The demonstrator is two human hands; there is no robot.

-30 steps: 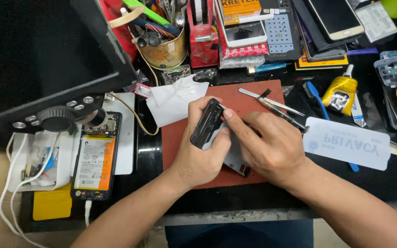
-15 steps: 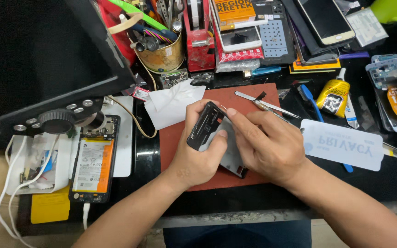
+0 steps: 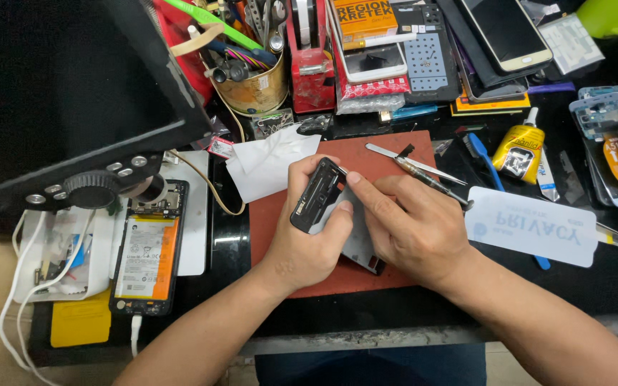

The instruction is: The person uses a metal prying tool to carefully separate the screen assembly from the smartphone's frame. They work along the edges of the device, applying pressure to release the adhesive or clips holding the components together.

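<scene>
Over the middle of the red mat, seen from the head camera, both hands meet on a dark phone frame that is lifted off the mat and tilted, its long axis running from near-left up to far-right. Left hand is curled shut around the frame from below and from the left, thumb pressed along its near edge and fingers wrapped behind it, so the frame lies right inside this grasp. Right hand comes in from the right, its fingers bent and bunched, with the index fingertip touching the frame's far upper corner; whether it pinches anything small there cannot be told. A second flat dark panel lies beneath and between the two hands, partly hidden. Just beyond the right hand, tweezers and a thin dark-handled tool rest on the mat. Farther right stands a yellow glue tube. Well to the left, an opened phone with its orange battery lies beside white cables.
</scene>
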